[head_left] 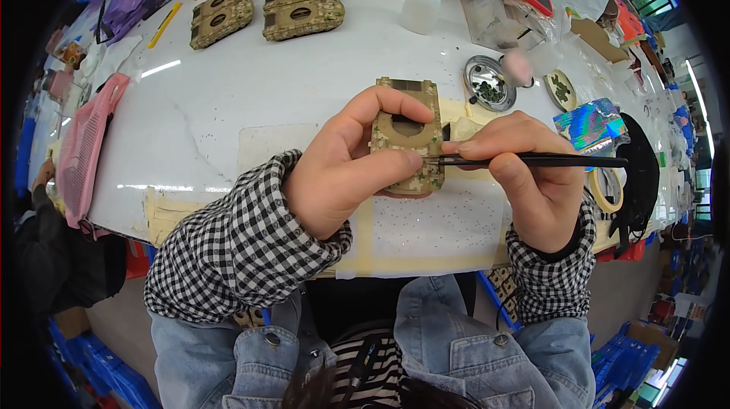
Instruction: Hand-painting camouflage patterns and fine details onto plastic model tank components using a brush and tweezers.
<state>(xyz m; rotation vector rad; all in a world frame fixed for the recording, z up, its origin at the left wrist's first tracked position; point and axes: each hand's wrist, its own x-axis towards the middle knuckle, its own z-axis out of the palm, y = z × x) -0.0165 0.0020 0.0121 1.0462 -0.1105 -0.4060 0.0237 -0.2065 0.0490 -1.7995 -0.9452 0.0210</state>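
My left hand [342, 154] grips a camouflage-patterned model tank hull [407, 131], thumb and index finger lying along its upper face. A round opening shows in the hull's top. In my right hand [536, 173] is a pair of black tweezers [563, 160], pinched between thumb and fingers. The tips of the tweezers meet the hull's right side, close to my left thumb. Whether the tips hold a tiny part is too small to tell. Right of the hull, a round metal dish [490, 84] contains small dark green pieces.
Several similar hulls [303, 10] lie at the back left, near a yellow pen-like tool [164, 25]. A white squeeze bottle [420, 7] stands at the back. On the right are a second small dish [560, 90], a tape roll [606, 190] and a black bag [642, 173]. A pink mesh pouch [93, 147] lies left.
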